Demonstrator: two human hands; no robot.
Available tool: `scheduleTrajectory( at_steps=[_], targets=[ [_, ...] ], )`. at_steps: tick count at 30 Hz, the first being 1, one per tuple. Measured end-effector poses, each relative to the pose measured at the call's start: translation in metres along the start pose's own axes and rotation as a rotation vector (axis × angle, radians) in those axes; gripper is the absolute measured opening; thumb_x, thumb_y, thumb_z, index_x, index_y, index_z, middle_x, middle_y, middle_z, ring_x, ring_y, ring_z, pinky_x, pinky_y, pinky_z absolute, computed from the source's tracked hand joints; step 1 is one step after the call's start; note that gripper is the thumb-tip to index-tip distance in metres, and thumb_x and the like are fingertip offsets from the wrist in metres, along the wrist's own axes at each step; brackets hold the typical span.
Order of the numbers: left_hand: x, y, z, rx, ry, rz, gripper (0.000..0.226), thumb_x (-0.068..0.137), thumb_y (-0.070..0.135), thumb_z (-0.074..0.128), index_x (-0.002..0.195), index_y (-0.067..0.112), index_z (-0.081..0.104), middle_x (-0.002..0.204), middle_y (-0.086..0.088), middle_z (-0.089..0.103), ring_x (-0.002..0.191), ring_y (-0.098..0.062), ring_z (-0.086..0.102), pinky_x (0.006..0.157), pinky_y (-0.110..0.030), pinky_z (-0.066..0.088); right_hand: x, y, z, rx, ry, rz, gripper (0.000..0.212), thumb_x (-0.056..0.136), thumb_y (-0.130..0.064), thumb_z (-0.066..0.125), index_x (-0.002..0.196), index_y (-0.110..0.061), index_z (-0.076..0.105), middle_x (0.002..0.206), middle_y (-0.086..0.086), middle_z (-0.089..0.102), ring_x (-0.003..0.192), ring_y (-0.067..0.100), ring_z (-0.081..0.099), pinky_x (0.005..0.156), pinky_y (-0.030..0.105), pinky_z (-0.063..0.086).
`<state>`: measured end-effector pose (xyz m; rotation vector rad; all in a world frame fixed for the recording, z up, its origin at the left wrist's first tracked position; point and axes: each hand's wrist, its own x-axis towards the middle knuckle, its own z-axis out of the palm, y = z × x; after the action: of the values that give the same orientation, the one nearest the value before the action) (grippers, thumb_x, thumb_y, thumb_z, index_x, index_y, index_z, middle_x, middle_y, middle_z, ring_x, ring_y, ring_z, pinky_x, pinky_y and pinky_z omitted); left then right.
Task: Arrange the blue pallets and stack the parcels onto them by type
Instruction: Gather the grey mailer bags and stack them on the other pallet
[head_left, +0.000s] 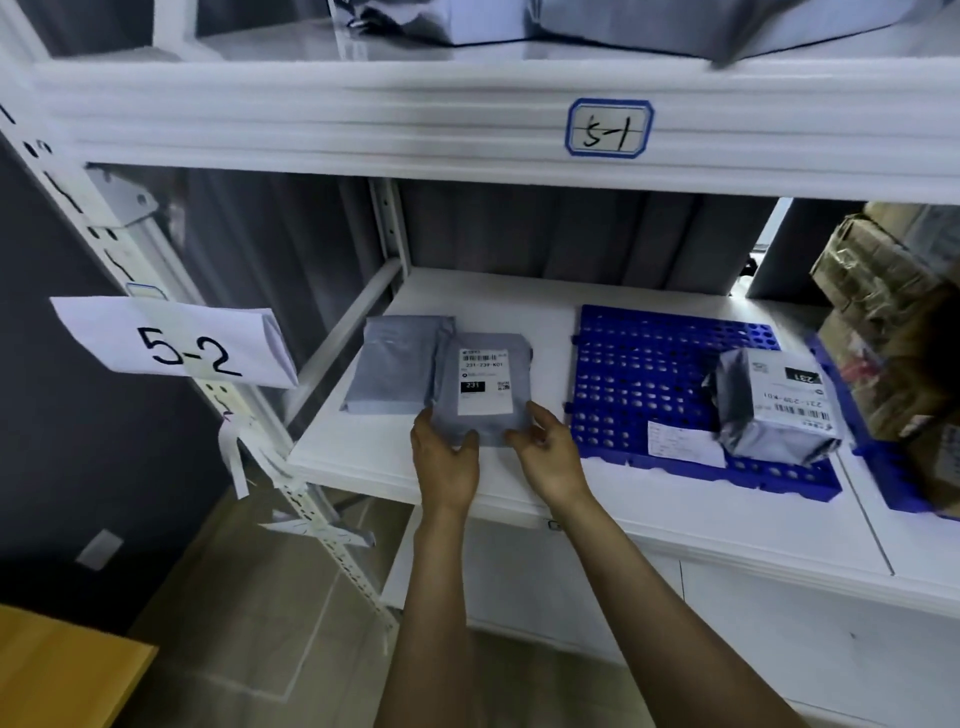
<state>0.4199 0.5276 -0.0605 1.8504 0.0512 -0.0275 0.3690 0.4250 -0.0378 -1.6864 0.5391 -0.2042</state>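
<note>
The left hand and right hand are gripping the near corners of a flat grey parcel, thumbs on top and fingers curling round its edges. It is lying on the white shelf, its long axis running front to back and its label reading upright towards the person. It is overlapping a plain grey parcel on its left. To the right, a blue pallet is carrying a bulky parcel, label upside down, and a paper slip. A second pallet is holding cardboard boxes.
</note>
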Motion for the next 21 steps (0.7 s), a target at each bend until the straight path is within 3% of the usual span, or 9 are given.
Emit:
scheduleTrajectory(
  at_steps=[2,7,10,13,15,18,21],
  targets=[
    [0.004,-0.002,0.000,-0.032,-0.040,-0.023,0.065,0.088,0.006,0.063,0.145,0.006,0.031,0.144,-0.014,0.044,0.132,-0.031,0.044,0.109,-0.044,0.038,0.002,0.002,0.004,-0.002,-0.011,0.015,0.051,0.094,-0.012,0.057,0.142,-0.012,0.041,0.139,0.004,0.052,0.126,0.020,0.050,0.096,0.019,0.039],
    [0.007,-0.008,-0.003,-0.058,-0.081,-0.065,0.057,0.089,0.007,0.061,0.142,0.007,0.038,0.136,-0.014,0.053,0.122,-0.030,0.053,0.098,-0.031,0.042,0.007,0.010,0.005,-0.019,-0.002,0.029,0.052,0.092,-0.019,0.063,0.141,-0.013,0.045,0.133,-0.003,0.055,0.118,0.013,0.053,0.095,0.020,0.042],
    [0.009,-0.009,-0.010,-0.067,-0.068,-0.094,0.047,0.092,0.012,0.060,0.136,0.005,0.045,0.120,-0.009,0.060,0.113,-0.025,0.056,0.088,-0.026,0.041,0.007,0.012,0.001,-0.018,0.039,0.045,0.047,0.090,-0.020,0.064,0.135,-0.014,0.051,0.124,-0.004,0.062,0.107,0.012,0.060,0.085,0.016,0.048],
    [0.012,-0.012,-0.014,-0.060,-0.056,-0.054,0.020,0.093,0.014,0.058,0.109,0.003,0.063,0.094,-0.003,0.063,0.094,-0.024,0.061,0.067,-0.016,0.039,0.003,0.012,-0.004,0.019,0.082,0.012,0.034,0.092,-0.014,0.061,0.126,-0.017,0.055,0.098,-0.014,0.061,0.086,0.000,0.058,0.070,0.010,0.046],
    [0.011,-0.012,-0.014,-0.048,-0.063,-0.025,0.011,0.093,0.015,0.057,0.092,0.005,0.063,0.081,-0.002,0.061,0.079,-0.021,0.057,0.053,-0.008,0.035,0.002,0.011,-0.005,0.027,0.135,-0.017,0.031,0.092,-0.013,0.061,0.123,-0.014,0.058,0.100,-0.010,0.063,0.085,0.001,0.059,0.072,0.010,0.048],
    [0.007,-0.008,-0.009,-0.060,-0.057,-0.003,0.008,0.092,0.014,0.058,0.089,0.007,0.062,0.077,-0.001,0.060,0.072,-0.016,0.053,0.052,-0.006,0.035,0.002,0.011,-0.007,0.046,0.207,-0.054,0.022,0.091,-0.012,0.062,0.113,-0.015,0.065,0.119,0.008,0.061,0.102,0.015,0.060,0.096,0.029,0.050],
    [0.002,-0.003,-0.001,-0.135,-0.092,-0.017,0.011,0.092,0.014,0.056,0.100,0.008,0.060,0.092,-0.005,0.063,0.083,-0.019,0.058,0.068,-0.023,0.047,0.000,0.010,-0.012,0.026,0.289,-0.129,0.021,0.089,-0.011,0.064,0.089,-0.032,0.065,0.115,0.009,0.060,0.103,0.022,0.061,0.096,0.045,0.050]
  ],
)
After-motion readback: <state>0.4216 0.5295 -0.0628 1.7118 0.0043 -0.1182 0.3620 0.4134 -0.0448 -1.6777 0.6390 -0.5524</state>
